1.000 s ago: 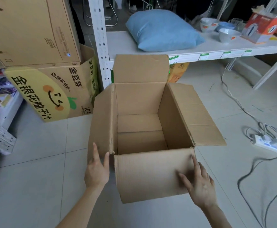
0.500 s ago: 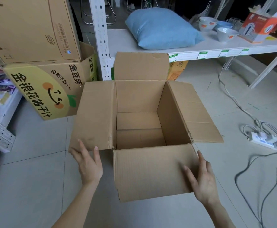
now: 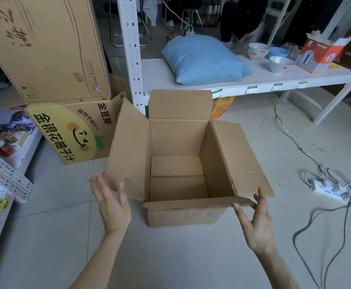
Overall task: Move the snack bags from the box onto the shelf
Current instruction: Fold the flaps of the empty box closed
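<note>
Head view: saw box (image 3: 178,136) on the floor before the white shelf (image 3: 155,76), flaps spread. Caught left hand (image 3: 112,203) with straight fingers against the left flap, right hand (image 3: 258,224) with relaxed, spread fingers touching the near flap's corner, gripping nothing.

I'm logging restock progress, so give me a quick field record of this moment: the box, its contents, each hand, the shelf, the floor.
box: cardboard box on the floor, flaps open
contents: no snack bags visible inside, only bare bottom flaps
left hand: fingers straight, at the left flap's near edge
right hand: fingers straight, at the near flap's right corner
shelf: behind the box, holds a blue pillow and bowls
floor: power strip to the right of the box
</note>
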A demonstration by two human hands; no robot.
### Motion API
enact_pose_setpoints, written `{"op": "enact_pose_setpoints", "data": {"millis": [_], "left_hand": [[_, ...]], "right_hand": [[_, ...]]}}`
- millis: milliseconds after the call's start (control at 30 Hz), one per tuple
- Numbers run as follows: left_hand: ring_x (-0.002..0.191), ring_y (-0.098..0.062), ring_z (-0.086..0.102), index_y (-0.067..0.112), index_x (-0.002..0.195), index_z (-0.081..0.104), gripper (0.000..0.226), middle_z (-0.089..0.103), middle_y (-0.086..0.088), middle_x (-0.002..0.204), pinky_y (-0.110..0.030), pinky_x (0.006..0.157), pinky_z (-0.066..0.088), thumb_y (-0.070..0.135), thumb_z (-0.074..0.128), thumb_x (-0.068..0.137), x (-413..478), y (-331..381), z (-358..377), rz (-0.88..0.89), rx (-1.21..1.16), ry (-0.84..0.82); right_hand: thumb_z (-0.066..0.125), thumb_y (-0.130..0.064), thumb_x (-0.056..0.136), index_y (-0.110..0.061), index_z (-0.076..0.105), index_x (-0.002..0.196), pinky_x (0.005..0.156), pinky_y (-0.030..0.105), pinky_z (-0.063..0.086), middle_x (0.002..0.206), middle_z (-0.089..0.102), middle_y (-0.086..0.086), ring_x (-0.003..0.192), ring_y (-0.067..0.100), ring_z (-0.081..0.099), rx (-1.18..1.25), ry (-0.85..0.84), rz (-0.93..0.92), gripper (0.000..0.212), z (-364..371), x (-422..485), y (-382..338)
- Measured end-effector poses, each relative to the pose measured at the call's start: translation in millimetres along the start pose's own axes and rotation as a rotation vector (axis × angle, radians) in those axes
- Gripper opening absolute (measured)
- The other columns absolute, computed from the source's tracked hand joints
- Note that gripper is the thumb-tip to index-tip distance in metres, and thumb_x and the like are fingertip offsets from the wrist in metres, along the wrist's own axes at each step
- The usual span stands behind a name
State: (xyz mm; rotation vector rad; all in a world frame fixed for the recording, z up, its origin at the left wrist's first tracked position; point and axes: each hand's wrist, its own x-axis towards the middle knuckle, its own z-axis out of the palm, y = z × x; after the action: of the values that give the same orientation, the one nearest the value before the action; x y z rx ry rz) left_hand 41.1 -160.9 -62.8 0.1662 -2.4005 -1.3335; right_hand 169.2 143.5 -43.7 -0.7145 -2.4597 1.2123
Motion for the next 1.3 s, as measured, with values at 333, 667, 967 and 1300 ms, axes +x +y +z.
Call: {"op": "enact_pose_setpoints", "data": {"millis": [333,667,967,1300], "left_hand": [[0.137,-0.024,0.043,0.011,0.156,0.006,0.069,0.043,-0.012,0.151,-0.02,0.105,0.032,0.042,0.036,0.102,15.0,40.2,12.6,0.232,-0.046,-0.04],[0.138,-0.008,0.034,0.012,0.155,0.013,0.071,0.035,-0.005,0.155,-0.002,0.108,0.018,0.051,0.03,0.097,0.4,49.0,52.9,0.305,-0.106,-0.163],[0.144,-0.015,0.033,0.016,0.153,0.023,0.072,0.034,-0.003,0.157,-0.022,0.115,0.028,0.062,0.021,0.098,-5.6,50.5,76.1,0.329,-0.152,-0.23],[0.146,-0.005,0.021,0.032,0.155,0.015,0.085,0.022,0.019,0.157,-0.026,0.118,0.017,0.077,0.02,0.084,-12.6,48.4,106.4,0.072,-0.185,-0.523]], "right_hand": [[0.035,-0.087,0.07,-0.023,0.007,0.155,0.112,0.048,0.029,0.147,0.046,0.006,0.133,0.025,0.042,-0.137,-0.092,-0.115,0.11,32.0,75.0,-18.3],[0.037,-0.073,0.085,-0.019,0.001,0.155,0.118,0.053,0.005,0.162,0.015,0.0,0.148,0.02,0.017,-0.462,-0.179,-0.083,0.095,54.7,102.7,3.8],[0.016,-0.089,0.069,-0.02,-0.001,0.155,0.119,0.048,-0.002,0.162,0.012,-0.004,0.149,0.013,0.011,-0.543,-0.253,-0.108,0.112,46.7,123.8,25.1],[0.011,-0.089,0.063,-0.026,0.004,0.155,0.117,0.054,-0.005,0.158,0.028,-0.002,0.148,0.013,0.012,-0.486,-0.235,-0.086,0.112,46.1,129.2,46.3]]}}
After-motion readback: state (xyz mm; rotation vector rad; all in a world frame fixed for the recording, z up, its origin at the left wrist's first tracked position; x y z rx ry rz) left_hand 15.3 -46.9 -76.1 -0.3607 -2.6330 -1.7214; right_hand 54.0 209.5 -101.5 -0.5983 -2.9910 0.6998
